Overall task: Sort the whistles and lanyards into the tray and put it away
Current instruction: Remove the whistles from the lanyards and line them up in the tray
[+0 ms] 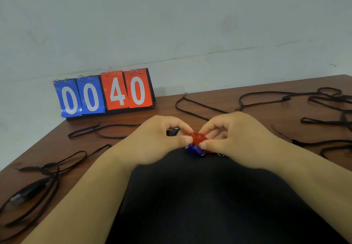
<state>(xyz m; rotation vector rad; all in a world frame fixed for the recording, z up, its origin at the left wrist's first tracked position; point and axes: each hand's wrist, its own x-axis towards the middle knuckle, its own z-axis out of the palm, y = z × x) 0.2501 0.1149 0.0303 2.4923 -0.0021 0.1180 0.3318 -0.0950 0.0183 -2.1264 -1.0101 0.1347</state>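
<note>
At the near edge of a brown table (pixel 228 99), a red whistle (pixel 199 137) is being pinched between two bare hands, the left hand (pixel 162 139) closing thumb and fingers on its left end and the right hand (pixel 234 139) gripping its right end. Its long axis is running left to right between the fingertips, equally near both hands. Just beneath it, a blue whistle (pixel 194 149) with a small metal ring is lying against the person's dark clothing; a black whistle (pixel 173 131) is peeking out behind the left fingers. Black lanyards are sprawling loose on either side, one tangle (pixel 47 169) to the left, another (pixel 327 99) well apart at far right. No tray is showing. A flip scoreboard (pixel 104 93) against the wall is reading 00 in blue and 40 in red.
</note>
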